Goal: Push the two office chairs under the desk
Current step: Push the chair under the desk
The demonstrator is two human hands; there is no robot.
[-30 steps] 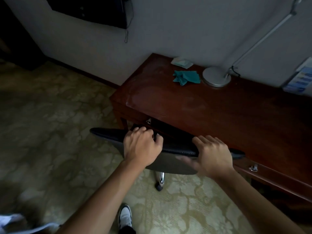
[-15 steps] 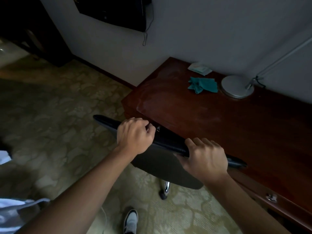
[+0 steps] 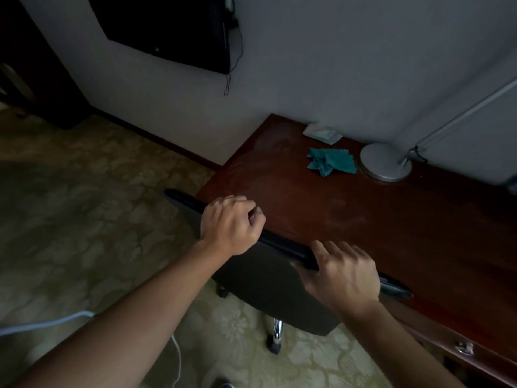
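A black office chair (image 3: 268, 292) stands at the left end of the dark red wooden desk (image 3: 391, 225). Its backrest top runs along the desk's front edge and touches or nearly touches it. My left hand (image 3: 230, 224) is closed around the top of the backrest near its left end. My right hand (image 3: 345, 274) grips the same top edge further right, fingers over it. The seat is hidden below the desk. One chrome leg with a caster (image 3: 275, 336) shows under the backrest. Only one chair is in view.
On the desk lie a teal cloth (image 3: 331, 161), a white packet (image 3: 321, 133) and a round lamp base (image 3: 384, 162) with its arm rising right. A dark screen (image 3: 167, 26) hangs on the wall. Patterned carpet (image 3: 84, 205) covers the floor; a white cable (image 3: 176, 348) trails by my feet.
The chair has rolled further in, so the gap between backrest and desk edge has closed. Both hands stayed on the backrest. The view has shifted left and closer.
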